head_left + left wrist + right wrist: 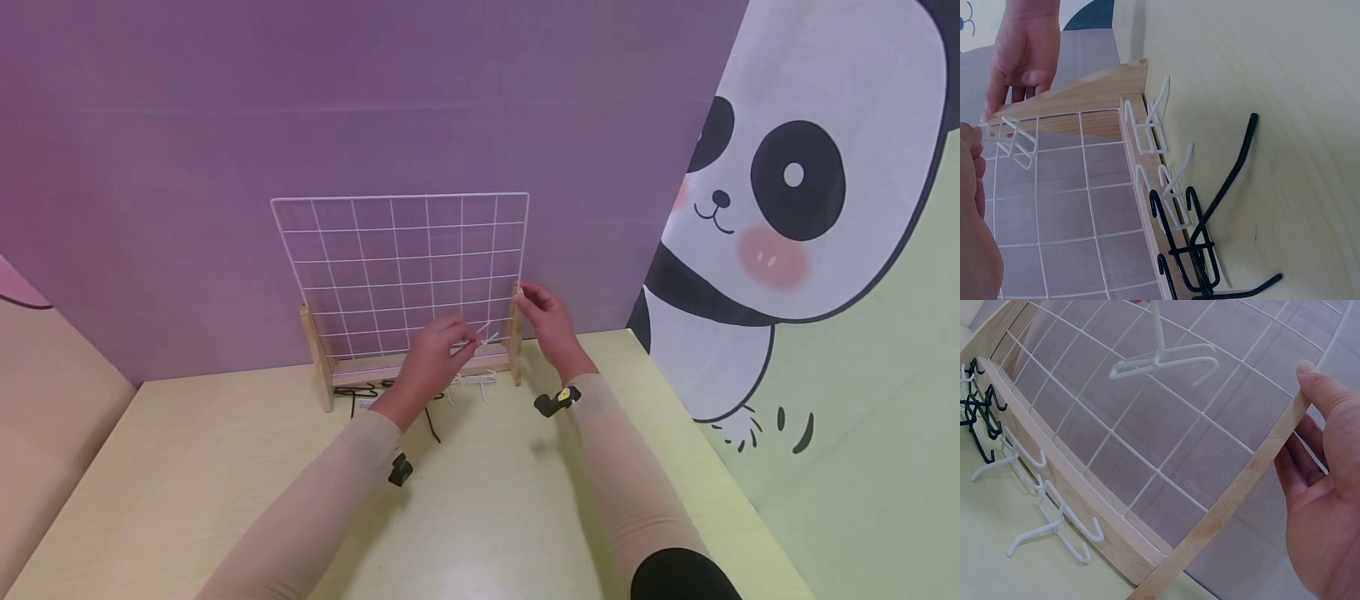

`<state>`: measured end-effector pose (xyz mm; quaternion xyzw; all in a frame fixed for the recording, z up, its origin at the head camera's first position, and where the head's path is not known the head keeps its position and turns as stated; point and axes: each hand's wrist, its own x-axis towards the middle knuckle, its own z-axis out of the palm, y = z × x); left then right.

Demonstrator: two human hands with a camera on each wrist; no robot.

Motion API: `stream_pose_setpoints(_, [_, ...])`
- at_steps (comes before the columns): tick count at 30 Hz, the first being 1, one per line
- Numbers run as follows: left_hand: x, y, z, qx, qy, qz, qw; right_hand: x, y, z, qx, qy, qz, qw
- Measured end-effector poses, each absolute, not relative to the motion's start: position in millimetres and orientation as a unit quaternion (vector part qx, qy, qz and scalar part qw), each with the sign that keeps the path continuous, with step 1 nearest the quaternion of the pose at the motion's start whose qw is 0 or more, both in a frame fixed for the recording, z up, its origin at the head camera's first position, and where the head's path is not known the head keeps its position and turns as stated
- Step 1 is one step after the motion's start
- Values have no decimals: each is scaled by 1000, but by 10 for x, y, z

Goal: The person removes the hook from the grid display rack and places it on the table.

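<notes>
A white wire grid panel [429, 256] stands upright in a wooden stand [1225, 497] near the purple backdrop. My left hand [431, 358] pinches a white wire hook [1159, 337] by its stem, in front of the panel's lower right part. In the right wrist view the hook's two bent prongs point towards the grid and look apart from it. My right hand [553, 329] grips the top of the stand's right post, the thumb at the panel's side wire and the other fingers behind the post.
White hooks [1060, 522] lie along the front of the stand's base on the right. Black hooks [1194, 250] lie farther left, their arms reaching out over the pale tabletop [465, 517]. A panda-print wall [885, 375] borders the table's right side.
</notes>
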<state>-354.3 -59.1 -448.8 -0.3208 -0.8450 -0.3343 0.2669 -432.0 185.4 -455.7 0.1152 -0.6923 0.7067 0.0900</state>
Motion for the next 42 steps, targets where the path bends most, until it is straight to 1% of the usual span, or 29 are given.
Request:
stream_pose_setpoints(11, [-3479, -681, -4534, -320, -851, -331, 254, -4293, 1853, -4540, 114, -702, 697, 87])
stream_pose_setpoints(35, [-3413, -768, -4703, -343, -847, -306, 267, -4310, 1829, -4540, 111, -688, 712, 91])
stream_pose_setpoints(38, [-3404, -774, -4721, -341, -851, -305, 257, -4315, 1831, -4547, 111, -688, 712, 91])
stream_pose_setpoints(42, [-3383, -780, -4751, -329, -867, -299, 225, -4317, 1834, -4550, 113, -689, 710, 91])
